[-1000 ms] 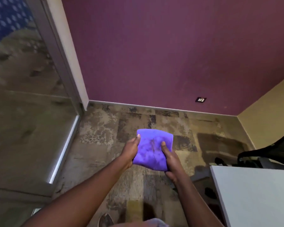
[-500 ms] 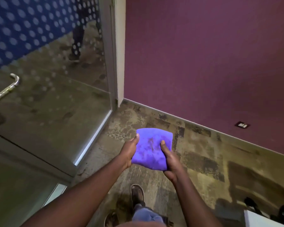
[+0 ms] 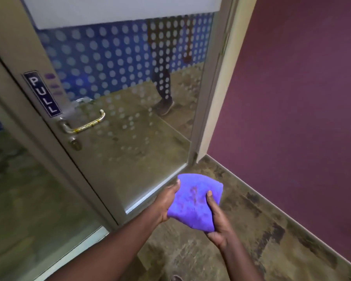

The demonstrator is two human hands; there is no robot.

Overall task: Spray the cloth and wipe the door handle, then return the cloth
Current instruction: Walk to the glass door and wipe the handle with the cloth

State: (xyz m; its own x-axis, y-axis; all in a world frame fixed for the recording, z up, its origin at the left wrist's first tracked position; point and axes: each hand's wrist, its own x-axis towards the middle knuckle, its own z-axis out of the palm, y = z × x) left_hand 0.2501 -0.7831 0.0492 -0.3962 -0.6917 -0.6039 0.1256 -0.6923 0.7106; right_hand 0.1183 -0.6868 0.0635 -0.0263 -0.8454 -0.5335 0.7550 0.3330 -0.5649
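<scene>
Purple microfibre cloth (image 3: 195, 201), folded, is gripped by left hand (image 3: 166, 201) and right hand (image 3: 218, 224); the lever door handle (image 3: 83, 123) lies up-left, near-horizontal, nearer the left.

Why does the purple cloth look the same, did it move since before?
Cannot tell. The cloth sits between both hands alike, but the camera swung toward the door handle, so nothing fixed compares.
</scene>
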